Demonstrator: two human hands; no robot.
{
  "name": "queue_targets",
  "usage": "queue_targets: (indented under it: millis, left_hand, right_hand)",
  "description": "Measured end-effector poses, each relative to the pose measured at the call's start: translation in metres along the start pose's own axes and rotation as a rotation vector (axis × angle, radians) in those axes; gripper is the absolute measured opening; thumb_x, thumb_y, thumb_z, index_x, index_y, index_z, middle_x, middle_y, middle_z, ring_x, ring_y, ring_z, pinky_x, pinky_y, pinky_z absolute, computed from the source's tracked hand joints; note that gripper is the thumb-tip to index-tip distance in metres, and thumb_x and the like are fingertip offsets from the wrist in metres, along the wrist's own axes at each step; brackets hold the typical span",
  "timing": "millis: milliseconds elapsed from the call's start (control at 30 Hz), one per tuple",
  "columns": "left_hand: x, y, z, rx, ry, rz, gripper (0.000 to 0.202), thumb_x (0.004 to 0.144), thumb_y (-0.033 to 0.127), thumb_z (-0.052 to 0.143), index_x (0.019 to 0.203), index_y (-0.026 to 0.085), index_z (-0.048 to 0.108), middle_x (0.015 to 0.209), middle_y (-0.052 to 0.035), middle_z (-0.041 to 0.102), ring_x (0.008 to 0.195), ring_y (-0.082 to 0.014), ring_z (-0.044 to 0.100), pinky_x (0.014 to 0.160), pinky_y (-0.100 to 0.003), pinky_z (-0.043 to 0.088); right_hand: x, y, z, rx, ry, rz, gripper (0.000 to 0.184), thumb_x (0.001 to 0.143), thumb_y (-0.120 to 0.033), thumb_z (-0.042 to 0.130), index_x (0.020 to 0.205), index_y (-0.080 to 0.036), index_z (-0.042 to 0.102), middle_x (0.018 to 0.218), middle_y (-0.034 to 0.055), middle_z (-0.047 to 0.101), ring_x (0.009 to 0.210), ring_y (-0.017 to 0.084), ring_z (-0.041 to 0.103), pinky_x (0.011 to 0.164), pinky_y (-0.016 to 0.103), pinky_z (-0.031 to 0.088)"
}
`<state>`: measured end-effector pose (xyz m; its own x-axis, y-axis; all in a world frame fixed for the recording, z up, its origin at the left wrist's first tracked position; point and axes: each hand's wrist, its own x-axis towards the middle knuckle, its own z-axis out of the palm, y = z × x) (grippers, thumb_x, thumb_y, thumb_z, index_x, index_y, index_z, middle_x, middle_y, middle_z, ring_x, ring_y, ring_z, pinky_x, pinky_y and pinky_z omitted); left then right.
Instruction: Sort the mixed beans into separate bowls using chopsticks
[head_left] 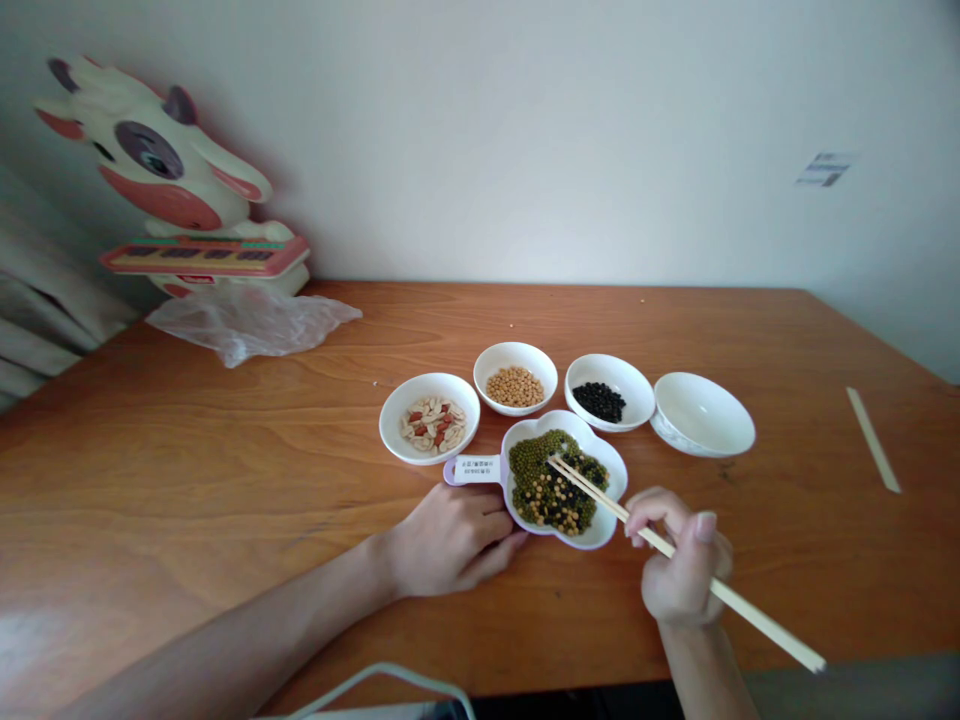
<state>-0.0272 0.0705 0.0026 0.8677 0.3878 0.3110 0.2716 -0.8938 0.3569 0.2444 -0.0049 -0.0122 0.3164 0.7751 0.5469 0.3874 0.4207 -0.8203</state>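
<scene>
A person's two bare hands work at a brown wooden counter [300,430], seen from the head. Between the hands sits a white flower-shaped dish [616,478] with a lilac rim, holding mixed green beans [534,462], black beans and yellow beans. Its long axis runs roughly left to right, with the labelled handle [474,469] pointing left.

The left hand [454,545] is nearer to the dish: it rests on the counter just below the handle, fingers loosely curled at the dish's near left edge. Whether those fingers grip the rim cannot be told. The right hand [684,560] is apart from the left, near the dish's right side, and closed around a pair of wooden chopsticks [596,494]. From this hand the dish lies to the left and slightly farther away. The chopsticks slant from lower right to upper left, over the rim, their tips close together among the beans; whether they pinch one is too small to tell.

Beyond the dish, four white bowls curve in a row: seeds [431,425], yellow beans [515,386], black beans [600,402], then a plain bowl [703,413].
</scene>
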Motion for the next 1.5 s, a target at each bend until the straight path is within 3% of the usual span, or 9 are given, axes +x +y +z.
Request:
queue_targets:
  millis: [667, 1133, 1500]
  left_hand:
    - [0.002, 0.002, -0.003, 0.022, 0.001, 0.003, 0.03, 0.11, 0.026, 0.049, 0.09, 0.017, 0.07, 0.085, -0.0059, 0.074, 0.073, -0.0163, 0.065, 0.067, -0.031, 0.047]
    - [0.001, 0.001, -0.002, -0.009, 0.011, -0.003, 0.027, 0.109, 0.025, 0.052, 0.088, 0.018, 0.067, 0.083, -0.0047, 0.072, 0.071, -0.016, 0.064, 0.064, -0.031, 0.045]
    - [0.0, 0.001, 0.0, -0.003, 0.002, -0.009, 0.028, 0.11, 0.027, 0.051, 0.09, 0.019, 0.068, 0.083, -0.0044, 0.072, 0.072, -0.0161, 0.064, 0.067, -0.031, 0.046]
  right_hand:
    - [0.001, 0.0, 0.0, -0.022, -0.029, 0.039, 0.076, 0.111, -0.058, 0.02, 0.063, -0.02, 0.066, 0.057, 0.0046, 0.06, 0.051, 0.016, 0.056, 0.046, 0.029, 0.041]
    - [-0.003, -0.007, 0.001, 0.042, 0.07, 0.054, 0.076, 0.111, -0.061, 0.026, 0.063, -0.02, 0.068, 0.059, 0.0057, 0.061, 0.055, 0.019, 0.059, 0.05, 0.032, 0.043]
    - [0.02, -0.024, 0.006, 0.04, 0.151, -0.297, 0.075, 0.11, -0.065, 0.029, 0.069, -0.022, 0.075, 0.063, 0.0056, 0.069, 0.06, 0.022, 0.067, 0.059, 0.037, 0.05]
